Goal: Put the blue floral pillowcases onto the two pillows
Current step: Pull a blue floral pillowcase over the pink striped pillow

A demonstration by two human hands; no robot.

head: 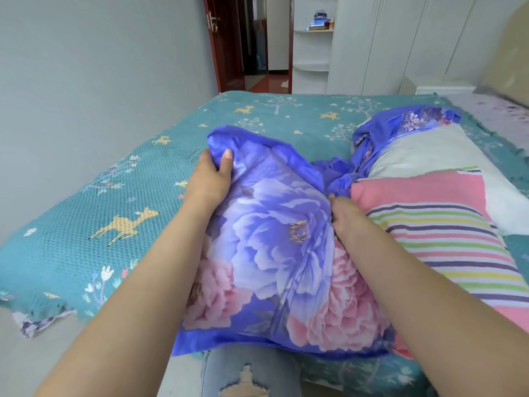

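A blue floral pillowcase (280,253) with big blue and pink flowers covers most of a pillow at the bed's near edge. My left hand (210,179) grips its far left corner, thumb on top of the fabric. My right hand (342,217) pinches the case's right edge where the pink and striped pillow (435,224) comes out of it. A second blue floral pillowcase (406,124) lies crumpled behind, partly over a white pillow (423,151).
The bed carries a teal blanket (114,202) with deer and tree prints. A grey wall (86,67) runs along the left. White wardrobes (386,44) and an open red door (226,44) stand beyond the bed. My jeans-clad knee (246,373) is at the bottom.
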